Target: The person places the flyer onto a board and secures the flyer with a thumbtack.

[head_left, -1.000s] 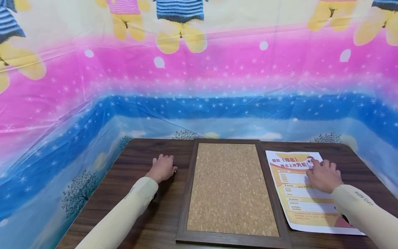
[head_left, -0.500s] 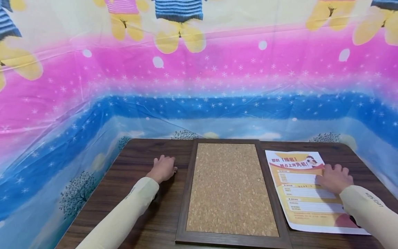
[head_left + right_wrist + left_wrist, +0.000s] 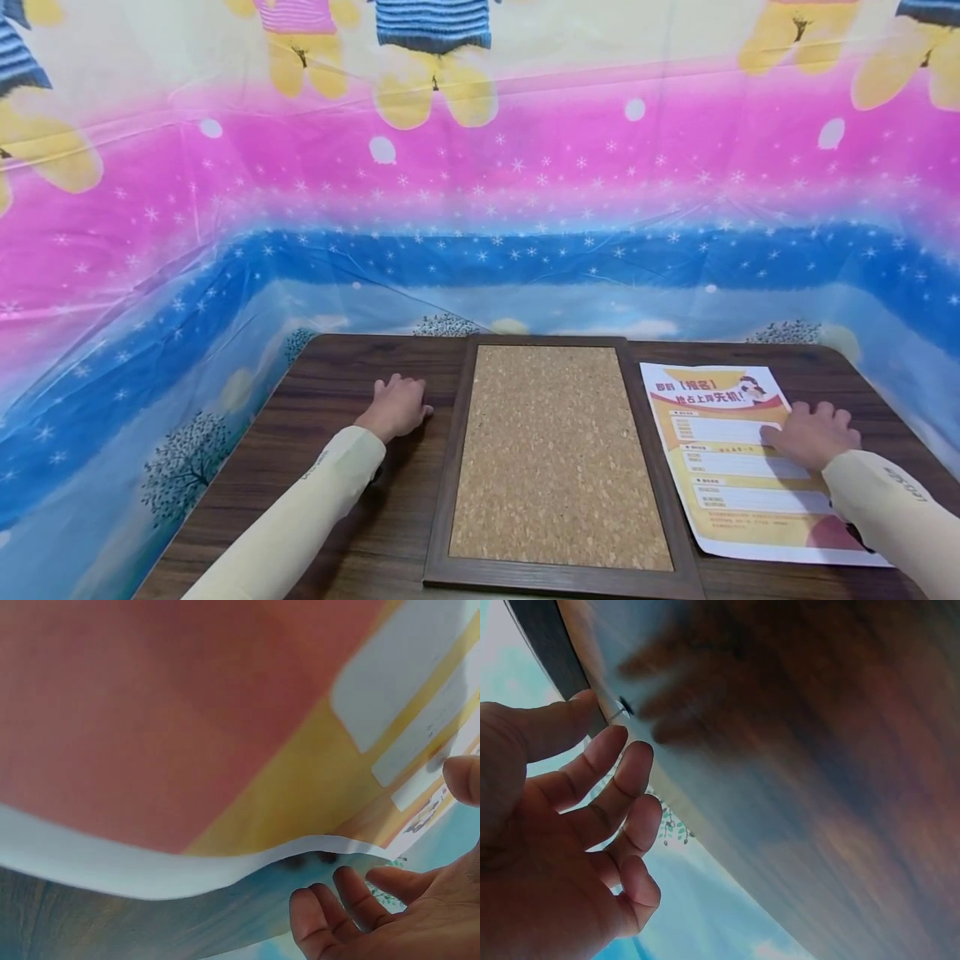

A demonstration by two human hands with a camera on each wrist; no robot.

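Two hands, neither closed on anything: left hand (image 3: 395,408) fingers loosely bent over the table (image 3: 375,533), right hand (image 3: 813,435) fingers relaxed at the right edge of the printed sheet (image 3: 735,467), thumb over its top white box (can't tell if it touches). Small pin-like thing (image 3: 624,707) just past left thumb and index tips; contact unclear. Versus a second ago: right hand has shifted right and nearer, uncovering the cartoon figure (image 3: 750,390); left hand and sheet about the same. Sheet is white with yellow-orange, red headline, pinkish-red corner patch, one edge wavy up close. Lies right of the framed cork board (image 3: 558,458).
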